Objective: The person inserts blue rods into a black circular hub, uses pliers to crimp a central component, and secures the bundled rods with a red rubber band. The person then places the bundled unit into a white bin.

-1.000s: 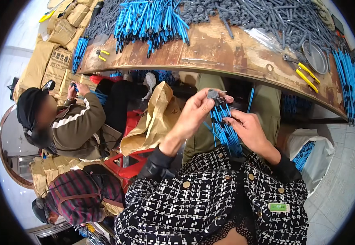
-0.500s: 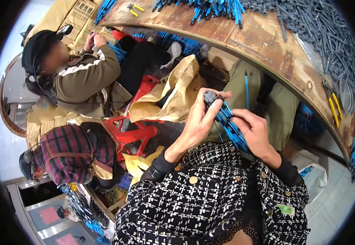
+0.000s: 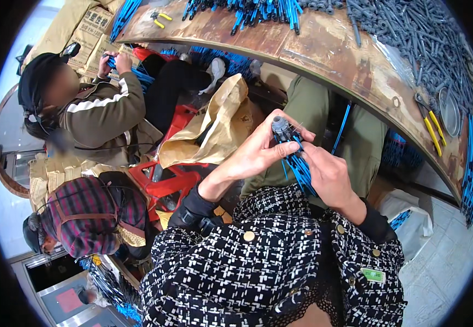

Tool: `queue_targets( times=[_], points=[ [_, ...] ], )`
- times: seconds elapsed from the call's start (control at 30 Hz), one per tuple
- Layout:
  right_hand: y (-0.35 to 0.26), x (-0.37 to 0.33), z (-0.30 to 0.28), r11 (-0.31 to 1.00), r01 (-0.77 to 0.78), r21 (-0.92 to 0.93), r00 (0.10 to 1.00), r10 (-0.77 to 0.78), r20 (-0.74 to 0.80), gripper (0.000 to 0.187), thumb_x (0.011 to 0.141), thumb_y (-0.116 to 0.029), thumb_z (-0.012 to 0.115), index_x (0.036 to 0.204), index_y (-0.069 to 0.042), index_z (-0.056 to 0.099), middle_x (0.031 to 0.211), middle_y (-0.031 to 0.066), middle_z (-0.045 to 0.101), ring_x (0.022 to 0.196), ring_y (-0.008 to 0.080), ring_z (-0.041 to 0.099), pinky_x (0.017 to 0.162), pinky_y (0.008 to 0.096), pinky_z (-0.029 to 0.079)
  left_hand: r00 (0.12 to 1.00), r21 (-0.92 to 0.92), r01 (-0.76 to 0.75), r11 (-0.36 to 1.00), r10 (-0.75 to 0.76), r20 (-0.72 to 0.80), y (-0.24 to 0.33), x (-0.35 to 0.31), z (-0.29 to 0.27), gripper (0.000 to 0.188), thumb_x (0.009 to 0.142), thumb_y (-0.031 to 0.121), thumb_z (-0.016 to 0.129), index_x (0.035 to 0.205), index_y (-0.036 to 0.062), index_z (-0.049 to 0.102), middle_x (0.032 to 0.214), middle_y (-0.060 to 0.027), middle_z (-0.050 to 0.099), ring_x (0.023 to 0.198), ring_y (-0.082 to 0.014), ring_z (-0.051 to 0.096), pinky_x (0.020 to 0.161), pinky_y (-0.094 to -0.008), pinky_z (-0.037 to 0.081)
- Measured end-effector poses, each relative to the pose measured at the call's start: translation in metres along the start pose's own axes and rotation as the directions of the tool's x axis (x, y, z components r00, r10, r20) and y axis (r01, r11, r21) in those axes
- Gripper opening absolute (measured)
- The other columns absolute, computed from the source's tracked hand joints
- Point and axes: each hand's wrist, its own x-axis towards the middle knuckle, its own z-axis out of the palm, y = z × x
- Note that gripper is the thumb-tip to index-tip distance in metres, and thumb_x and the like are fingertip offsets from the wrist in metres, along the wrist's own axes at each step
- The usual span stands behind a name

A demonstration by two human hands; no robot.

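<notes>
In front of my lap, a bundle of thin blue rods with black bands slants down toward my jacket. A grey ribbed plastic piece tops the bundle. My left hand wraps round the upper part, its thumb pressed across the rods just below the grey piece. From the other side, my right hand closes on the bundle, its fingertips close to the left thumb. What lies between those fingertips is hidden. A blue rod stands out between my knees, apart from both hands.
On the wooden table lie a heap of grey plastic parts, blue rods, yellow-handled pliers and yellow-handled cutters. A paper sack and red stool stand left. Two people sit there; one holds blue rods.
The view has shifted, so the surroundings sit further left and slightly higher. My right hand's fingers have moved up the bundle, nearer the left thumb. Both hands still hold it.
</notes>
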Motion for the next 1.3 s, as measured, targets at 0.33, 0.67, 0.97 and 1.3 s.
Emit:
queue_targets(
  times=[0.33, 0.67, 0.97, 1.3],
  points=[
    [-0.016, -0.007, -0.022, 0.942, 0.049, -0.332, 0.998, -0.034, 0.052, 0.013, 0.086, -0.011, 0.07, 0.089, -0.002, 0.062, 0.072, 0.0106, 0.063, 0.062, 0.0294, 0.064, 0.054, 0.0403, 0.051, 0.931, -0.071, 0.01, 0.997, -0.035, -0.363, -0.007, -0.004, 0.05, 0.01, 0.091, -0.001, 0.059, 0.096, -0.0002, 0.05, 0.09, -0.0158, 0.07, 0.085, -0.0171, 0.068, 0.079, -0.0296, 0.054],
    [0.045, -0.043, -0.173, 0.744, -0.044, -0.667, 0.875, -0.293, -0.385, 0.011, 0.078, -0.008, 0.074, 0.083, -0.003, 0.066, 0.072, 0.0086, 0.061, 0.064, 0.0285, 0.058, 0.059, 0.038, 0.048, 0.938, -0.011, -0.314, 0.949, 0.312, 0.152, 0.073, -0.015, 0.049, 0.017, 0.084, -0.008, 0.06, 0.094, 0.0009, 0.051, 0.084, -0.0194, 0.066, 0.084, -0.0327, 0.067, 0.079, -0.0473, 0.054],
    [0.136, -0.02, -0.241, 0.537, -0.29, -0.792, 0.94, 0.005, -0.341, 0.044, 0.082, -0.029, 0.073, 0.108, 0.002, 0.059, 0.103, 0.0191, 0.056, 0.098, 0.0374, 0.054, 0.085, 0.044, 0.044, 0.981, 0.269, -0.042, 0.962, -0.012, 0.195, 0.027, 0.041, 0.056, 0.01, 0.09, 0.001, 0.062, 0.095, 0.0007, 0.054, 0.093, -0.0125, 0.071, 0.092, -0.0179, 0.068, 0.084, -0.0316, 0.053],
    [0.038, -0.011, -0.207, 0.688, -0.66, 0.303, 0.751, 0.624, 0.217, 0.036, 0.101, -0.028, 0.048, 0.121, 0.001, 0.057, 0.075, 0.0013, 0.059, 0.064, 0.008, 0.055, 0.059, 0.021, 0.042, 0.983, 0.248, 0.027, 0.968, -0.071, 0.172, 0.012, 0.065, 0.045, 0.011, 0.091, 0.001, 0.062, 0.093, 0.0012, 0.051, 0.092, -0.0121, 0.072, 0.097, -0.0165, 0.069, 0.087, -0.0313, 0.054]
  ],
)
